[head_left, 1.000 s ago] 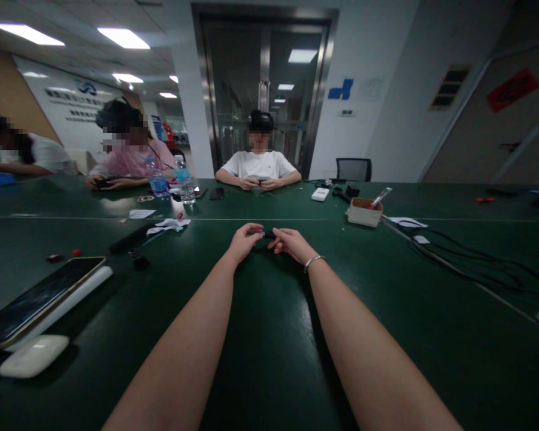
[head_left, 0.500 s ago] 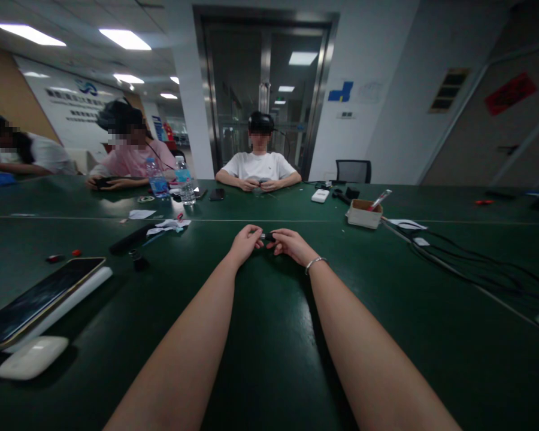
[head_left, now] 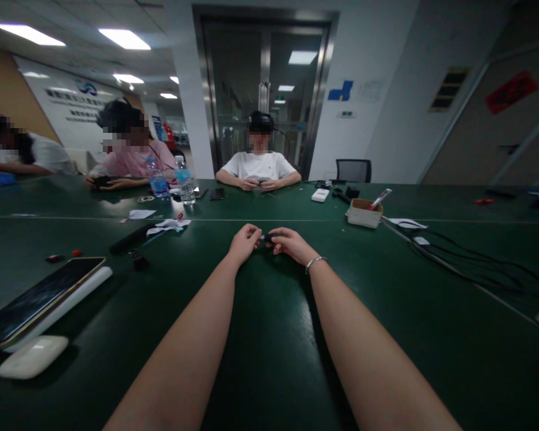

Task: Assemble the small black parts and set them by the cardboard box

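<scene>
Over the green table (head_left: 269, 335) my two hands meet at a small black piece with a silver end (head_left: 268, 237), too small to name. The fingers of my left hand (head_left: 245, 244) are closed in a pinch at its silver end. My right hand (head_left: 293, 245), a bracelet (head_left: 315, 263) on its wrist, pinches the black end between thumb and fingers. Parts of the piece are hidden by my fingertips. To the left a small dark cylindrical object (head_left: 138, 259) is on the table, beside a long black case-like object (head_left: 132, 237).
At left are a phone (head_left: 40, 299) on a white box and a white rounded case (head_left: 33, 357). Bottles (head_left: 185, 185) stand farther back. A small box (head_left: 363, 215) and black cables (head_left: 471, 263) occupy the right. Across the table sits a person (head_left: 259, 164); others sit left.
Both hands keep their grip in nearly the same place. The fingers of my right hand have shifted slightly on the black end.
</scene>
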`<control>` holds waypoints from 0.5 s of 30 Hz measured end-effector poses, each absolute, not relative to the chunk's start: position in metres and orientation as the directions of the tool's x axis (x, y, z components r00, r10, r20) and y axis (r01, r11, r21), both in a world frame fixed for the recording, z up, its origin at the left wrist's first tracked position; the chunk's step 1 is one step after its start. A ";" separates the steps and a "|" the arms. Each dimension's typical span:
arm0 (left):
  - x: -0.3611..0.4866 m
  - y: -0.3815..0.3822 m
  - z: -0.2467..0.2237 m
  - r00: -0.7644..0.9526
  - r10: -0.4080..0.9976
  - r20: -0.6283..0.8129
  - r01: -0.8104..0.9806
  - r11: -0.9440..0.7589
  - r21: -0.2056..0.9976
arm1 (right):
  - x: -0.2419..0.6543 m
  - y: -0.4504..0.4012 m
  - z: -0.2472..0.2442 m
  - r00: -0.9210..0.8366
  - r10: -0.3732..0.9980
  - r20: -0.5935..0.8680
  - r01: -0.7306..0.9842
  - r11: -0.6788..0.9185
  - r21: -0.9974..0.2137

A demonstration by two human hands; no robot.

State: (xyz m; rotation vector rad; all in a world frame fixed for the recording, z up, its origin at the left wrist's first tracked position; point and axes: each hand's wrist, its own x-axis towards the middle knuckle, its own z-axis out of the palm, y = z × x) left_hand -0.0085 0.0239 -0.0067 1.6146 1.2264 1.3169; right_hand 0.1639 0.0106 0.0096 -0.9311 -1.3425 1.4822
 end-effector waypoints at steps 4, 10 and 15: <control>-0.008 0.021 -0.003 0.086 0.956 0.280 0.179 -0.291 0.940 | 0.165 0.013 0.006 -0.306 0.951 0.052 -0.138 0.010 -0.990; -0.010 0.023 -0.004 0.104 0.958 0.267 0.180 -0.282 0.942 | 0.165 0.015 0.003 -0.292 0.954 0.066 -0.136 0.027 -0.990; -0.010 0.025 -0.007 0.050 0.940 0.339 0.190 -0.342 0.920 | 0.165 0.015 0.004 -0.317 0.946 0.069 -0.105 0.037 -0.994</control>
